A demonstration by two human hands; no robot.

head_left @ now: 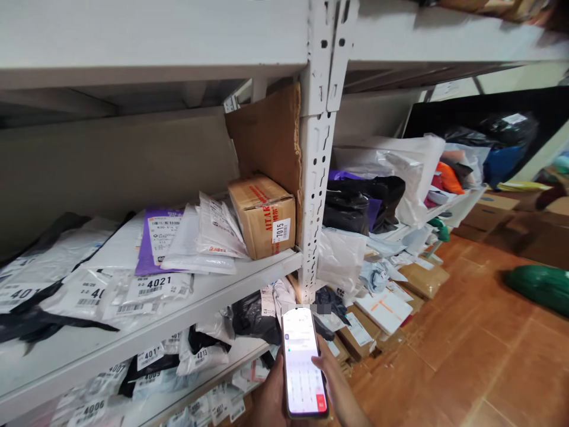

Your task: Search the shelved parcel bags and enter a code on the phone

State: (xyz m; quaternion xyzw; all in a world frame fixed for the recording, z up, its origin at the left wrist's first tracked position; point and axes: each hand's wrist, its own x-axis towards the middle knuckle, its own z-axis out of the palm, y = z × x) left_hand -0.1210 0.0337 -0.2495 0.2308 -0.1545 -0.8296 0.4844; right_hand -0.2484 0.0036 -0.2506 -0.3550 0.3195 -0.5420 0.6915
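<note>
A smartphone (303, 362) with a lit white screen is held upright low in the middle of the view. My left hand (269, 398) grips it from behind and below, fingers wrapped round its left edge. My right hand (336, 382) comes in from the lower right, its thumb resting against the phone's right edge near the screen. Both hands hover in front of the lower shelf of a white metal rack (316, 154) stacked with labelled parcels.
The shelf holds poly mailers (151, 289) with numbered labels, a purple mailer (155, 237) and a brown taped carton (263, 214). Further right lie black and white bags (364, 201) and flat boxes (386, 308) on the floor. A green bag (540, 287) lies on the orange tiled floor (480, 367).
</note>
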